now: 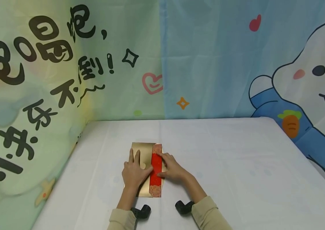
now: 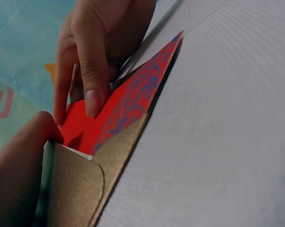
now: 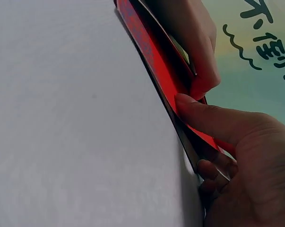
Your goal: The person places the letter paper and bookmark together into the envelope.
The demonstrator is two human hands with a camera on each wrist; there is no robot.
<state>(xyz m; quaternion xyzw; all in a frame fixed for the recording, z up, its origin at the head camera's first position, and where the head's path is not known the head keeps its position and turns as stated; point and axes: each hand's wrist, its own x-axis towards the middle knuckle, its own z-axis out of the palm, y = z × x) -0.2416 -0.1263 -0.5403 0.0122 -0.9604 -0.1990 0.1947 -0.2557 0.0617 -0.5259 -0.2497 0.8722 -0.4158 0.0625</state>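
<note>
A gold paper folder (image 1: 146, 154) lies on the white table, a red panel (image 1: 156, 164) with patterned ends showing along its right side. My left hand (image 1: 134, 174) rests on the gold part, two fingers stretched along it and the thumb at the edge beside the red. From the right, my right hand (image 1: 176, 169) pinches the folder's right edge. Its thumb (image 3: 206, 111) lies on the red face while other fingers curl below the edge. In the left wrist view, a gold flap (image 2: 76, 184) with a rounded corner stands raised over the red panel near the left thumb.
The white table (image 1: 237, 166) spreads out around the folder. Behind it hangs a printed cloth (image 1: 208, 64) with cartoon figures and lettering. Black wrist-worn devices sit at the left wrist (image 1: 141, 212) and right wrist (image 1: 183, 207), close over the tabletop.
</note>
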